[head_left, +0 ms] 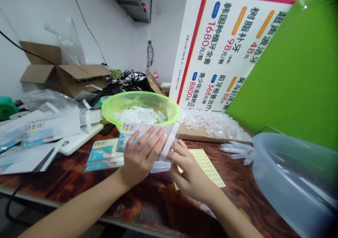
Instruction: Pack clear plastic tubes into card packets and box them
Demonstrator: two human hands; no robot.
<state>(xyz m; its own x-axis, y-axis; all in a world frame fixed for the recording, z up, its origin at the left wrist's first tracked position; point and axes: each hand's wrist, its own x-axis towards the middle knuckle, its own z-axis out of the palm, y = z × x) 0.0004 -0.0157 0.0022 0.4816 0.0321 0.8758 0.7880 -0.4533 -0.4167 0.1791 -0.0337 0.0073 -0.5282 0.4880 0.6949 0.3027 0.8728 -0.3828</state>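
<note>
My left hand (142, 155) is closed around a printed plastic packaging bag (129, 135), its fingers across the front. A white strip (169, 141) runs along the bag's right end. There, my right hand (187, 172) has its fingers bent and pinched at the bag's edge; the fingertips are partly hidden. Clear plastic tubes (160, 166) show just below the bag, between the hands. Under the left hand lie more printed bags (99, 155). A yellow sheet of small stickers (207, 165) is beneath the right hand. Behind the hands stands a green basin (107, 107) containing whitish plastic pieces (141, 115).
A pile of small clear plastic pieces (211, 125) sits on cardboard at the back. Loose clear tubes (239, 151) lie beside a large bluish tub (264, 153) on the right. Flat bags (44, 130) are stacked at left, before an open carton (79, 79). A signboard (216, 47) leans behind.
</note>
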